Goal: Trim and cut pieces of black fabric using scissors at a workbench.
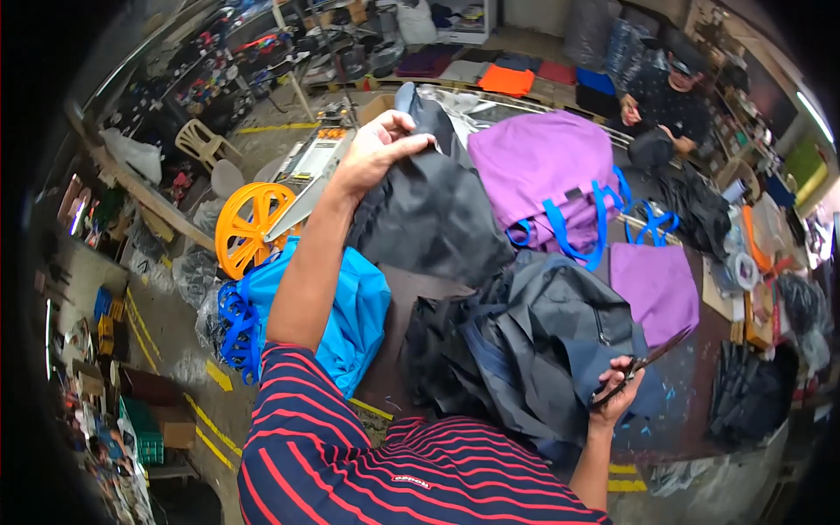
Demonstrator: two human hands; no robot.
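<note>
Two hands are at work, and each is full. The left hand [378, 144], raised at arm's length, is closed around the top edge of a black fabric piece [433, 210], which hangs from that grip. The right hand [619, 389], low and near the body, is closed on a pair of scissors [643, 363] whose blades point up and away to the right.

To handle the fabric well, I judge the lifting grip should stay firm so the cloth hangs flat, with the blades kept clear of it until a spot is chosen.

Between the hands, just left of the scissors hand, lies a heap of dark grey bags [534, 341]. Under the raised forearm sits a bright blue bag [350, 319]. Beyond the lifted fabric lie purple bags with blue handles [551, 179]. Further left stands an orange reel [249, 223]. Across the table a second person [669, 105] works apart.
</note>
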